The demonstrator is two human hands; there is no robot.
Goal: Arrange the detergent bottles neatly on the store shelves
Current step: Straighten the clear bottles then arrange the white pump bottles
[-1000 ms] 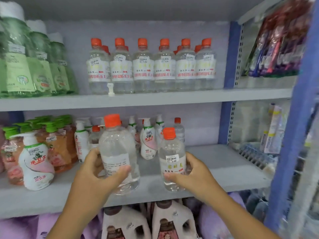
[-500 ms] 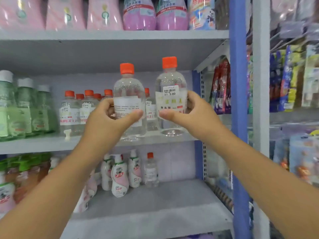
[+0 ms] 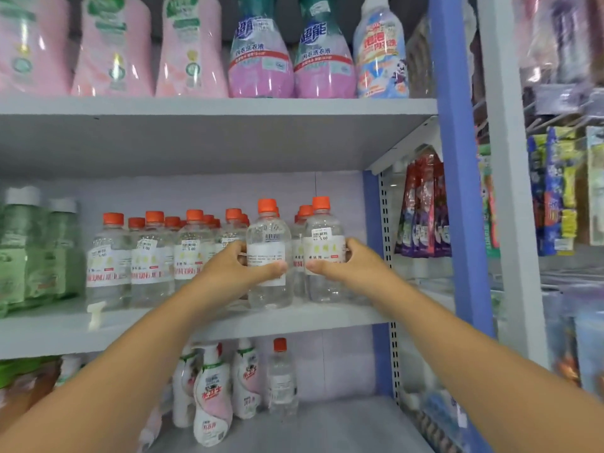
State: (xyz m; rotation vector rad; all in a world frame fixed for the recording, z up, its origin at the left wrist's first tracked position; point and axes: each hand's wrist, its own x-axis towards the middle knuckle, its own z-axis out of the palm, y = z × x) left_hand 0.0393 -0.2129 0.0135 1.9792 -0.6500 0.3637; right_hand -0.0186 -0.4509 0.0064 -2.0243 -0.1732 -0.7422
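Note:
My left hand [image 3: 237, 273] grips a clear detergent bottle with an orange cap [image 3: 268, 237], upright with its base on the middle shelf [image 3: 327, 317]. My right hand [image 3: 348, 266] grips a second clear orange-capped bottle [image 3: 323, 237] with a price sticker, standing just right of the first. Both stand at the front right of a row of several identical bottles [image 3: 150, 259] that fills the shelf behind and to the left.
Green bottles [image 3: 36, 246] stand at the shelf's left end, and a small white pump part [image 3: 95, 313] lies near the front edge. Pink and purple bottles [image 3: 261, 60] line the top shelf. Pump bottles [image 3: 212, 397] and one clear bottle [image 3: 281, 377] stand below. A blue upright [image 3: 457, 191] bounds the right.
Both hands carried their bottles from the lower shelf up to the middle shelf and set them down at the right end of the orange-capped row.

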